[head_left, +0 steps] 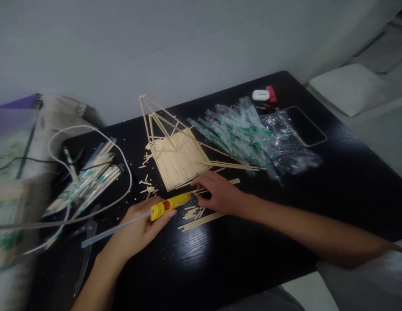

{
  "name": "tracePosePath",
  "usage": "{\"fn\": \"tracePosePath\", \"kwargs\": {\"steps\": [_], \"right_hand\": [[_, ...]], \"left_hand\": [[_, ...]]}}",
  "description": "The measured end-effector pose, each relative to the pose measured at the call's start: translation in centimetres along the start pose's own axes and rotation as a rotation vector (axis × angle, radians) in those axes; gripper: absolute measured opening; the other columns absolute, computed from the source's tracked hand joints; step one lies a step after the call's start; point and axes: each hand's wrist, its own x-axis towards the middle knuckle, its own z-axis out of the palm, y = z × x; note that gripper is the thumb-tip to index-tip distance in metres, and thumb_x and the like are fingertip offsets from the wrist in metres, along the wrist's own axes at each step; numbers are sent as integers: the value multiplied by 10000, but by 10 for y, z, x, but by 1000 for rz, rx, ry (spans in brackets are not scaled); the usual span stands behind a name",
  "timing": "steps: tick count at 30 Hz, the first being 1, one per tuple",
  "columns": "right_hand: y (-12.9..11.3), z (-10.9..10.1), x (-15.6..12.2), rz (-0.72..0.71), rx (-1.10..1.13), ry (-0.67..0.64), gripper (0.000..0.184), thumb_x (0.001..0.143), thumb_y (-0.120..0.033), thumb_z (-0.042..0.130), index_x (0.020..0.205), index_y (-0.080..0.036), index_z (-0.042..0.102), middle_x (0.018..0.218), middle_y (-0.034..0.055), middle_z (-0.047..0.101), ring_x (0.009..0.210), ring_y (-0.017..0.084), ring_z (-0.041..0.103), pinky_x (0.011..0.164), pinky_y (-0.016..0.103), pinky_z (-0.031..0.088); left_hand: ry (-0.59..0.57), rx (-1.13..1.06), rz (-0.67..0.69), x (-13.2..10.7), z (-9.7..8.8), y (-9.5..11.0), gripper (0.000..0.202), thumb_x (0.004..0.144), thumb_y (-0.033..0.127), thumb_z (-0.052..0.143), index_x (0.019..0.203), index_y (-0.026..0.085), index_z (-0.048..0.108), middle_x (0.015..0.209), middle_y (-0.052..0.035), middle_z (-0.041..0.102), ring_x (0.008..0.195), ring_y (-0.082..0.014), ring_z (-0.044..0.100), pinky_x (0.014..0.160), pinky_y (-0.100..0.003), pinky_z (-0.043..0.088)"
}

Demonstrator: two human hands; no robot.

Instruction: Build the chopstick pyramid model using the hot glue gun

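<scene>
My left hand (141,220) is wrapped round a yellow hot glue gun (171,205), whose nozzle points right. A clear glue stick (115,229) juts from its back end. Close to the nozzle, my right hand (217,192) pinches a thin wooden stick, mostly hidden by the fingers. Just beyond both hands stands a model of wooden sticks (175,157), with a flat slatted base and a slanted open frame at its far left. Short cut pieces (192,212) and a few long sticks (204,220) lie on the near side of my right hand.
Torn clear and green wrappers (240,129) cover the table's right middle. A phone (303,125) and a white case (261,95) lie farther right. Wrapped chopsticks (90,181) sit at left, crossed by a looping white cable (131,172). Stick scraps (149,188) dot the black table (253,246).
</scene>
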Motion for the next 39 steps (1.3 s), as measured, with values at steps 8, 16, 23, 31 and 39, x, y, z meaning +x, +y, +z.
{"fn": "tracePosePath", "kwargs": {"steps": [8, 16, 23, 31, 39], "right_hand": [[1, 0, 0, -17, -3, 9, 260, 836, -55, 640, 1066, -176, 640, 962, 72, 675, 930, 239, 622, 867, 383, 530], [-1, -1, 0, 5, 7, 1, 254, 841, -60, 647, 1060, -189, 636, 958, 65, 673, 931, 234, 632, 866, 378, 537], [2, 0, 0, -23, -6, 24, 269, 826, -48, 653, 1055, -189, 632, 951, 64, 673, 932, 236, 632, 871, 378, 542], [-1, -1, 0, 0, -8, -2, 255, 840, -62, 645, 1068, -178, 641, 954, 68, 673, 929, 235, 625, 871, 386, 540], [-1, -1, 0, -3, 5, 1, 258, 840, -60, 635, 1073, -169, 642, 967, 81, 684, 931, 244, 626, 864, 400, 547]], "left_hand": [[-4, 14, 1, 0, -2, -2, 342, 1069, 418, 567, 818, 205, 658, 766, -1, 675, 647, -137, 641, 613, -257, 489], [-23, 37, -61, -8, -14, -6, 377, 1062, 469, 562, 837, 210, 717, 787, -21, 724, 650, -158, 670, 580, -263, 506], [14, 65, -67, -15, -18, -14, 334, 1040, 490, 587, 907, 229, 747, 871, -37, 771, 717, -192, 722, 592, -283, 541], [48, 37, -69, -3, -2, -2, 327, 1047, 473, 587, 866, 219, 683, 800, -14, 706, 687, -167, 675, 637, -283, 530], [24, 30, -28, 3, 2, 2, 293, 1068, 405, 574, 866, 209, 656, 793, -1, 668, 679, -143, 652, 638, -269, 498]]}}
